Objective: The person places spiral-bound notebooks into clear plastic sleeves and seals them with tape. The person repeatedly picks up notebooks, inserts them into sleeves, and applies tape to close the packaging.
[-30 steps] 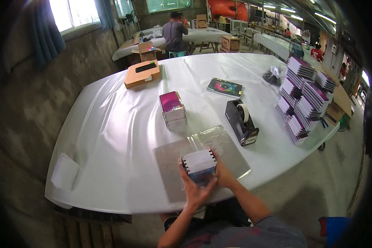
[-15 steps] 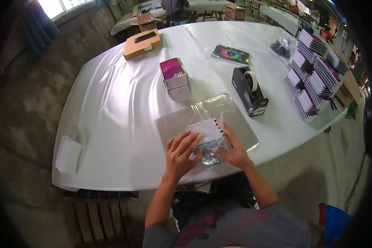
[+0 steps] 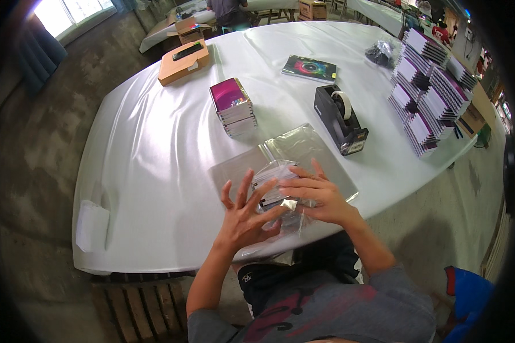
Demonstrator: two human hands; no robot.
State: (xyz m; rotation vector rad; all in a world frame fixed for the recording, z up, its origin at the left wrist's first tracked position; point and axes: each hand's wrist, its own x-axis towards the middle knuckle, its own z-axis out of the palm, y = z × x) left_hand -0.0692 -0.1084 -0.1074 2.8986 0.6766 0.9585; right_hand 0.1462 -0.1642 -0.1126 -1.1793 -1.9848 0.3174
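1. Head view: a bundle of books [image 3: 274, 171] in clear plastic sits at the near middle of the white surface [image 3: 166, 194], on flat plastic sheets [image 3: 328, 163].
2. Left hand [image 3: 247, 220] touches the bundle's left side, fingers spread and open.
3. Right hand [image 3: 325, 200] reaches over its right side, fingers stretched; I cannot tell whether it pinches the plastic.
4. Farther back stand a purple-topped book stack [image 3: 232, 106], left, and a black tape dispenser [image 3: 342, 123], right.
5. More book piles [image 3: 438, 97] fill the far right.

Bundle [image 3: 272, 171] partly hidden by fingers [image 3: 304, 193], background person [image 3: 228, 10] cut off above
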